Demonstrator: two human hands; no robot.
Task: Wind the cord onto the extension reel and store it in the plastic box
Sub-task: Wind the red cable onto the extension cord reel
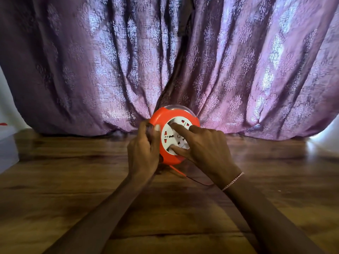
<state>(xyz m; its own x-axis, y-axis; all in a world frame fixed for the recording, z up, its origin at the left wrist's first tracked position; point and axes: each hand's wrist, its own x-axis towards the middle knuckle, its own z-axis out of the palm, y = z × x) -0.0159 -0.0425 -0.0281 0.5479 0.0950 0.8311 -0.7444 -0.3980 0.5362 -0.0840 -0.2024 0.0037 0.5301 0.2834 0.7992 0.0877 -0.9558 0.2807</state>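
Head view: a purple patterned curtain point(183, 57) fills the upper half of the frame, its hem resting along the far edge of a wooden floor point(73, 189) with dark grain. At the left edge of the floor, a translucent plastic box point(7, 149) is partly in frame; its contents cannot be determined.

Near the middle of the far edge, just in front of the curtain hem, the orange extension reel point(173, 136) stands tilted on its rim, with its white socket face point(174, 137) angled toward the camera. A clear domed part shows at its top rear.

Both forearms extend from the bottom of the frame to the reel. The left hand point(144, 154) is closed around the left rim of the reel, thumb on the front face. The right hand point(207, 151) lies partly spread on the socket face: one finger rests on its upper part, the thumb presses its lower part. A thin bracelet point(232, 182) circles the right wrist.

A dark cord point(197, 181) with an orange section leaves the underside of the reel and runs across the floor beneath the right wrist.
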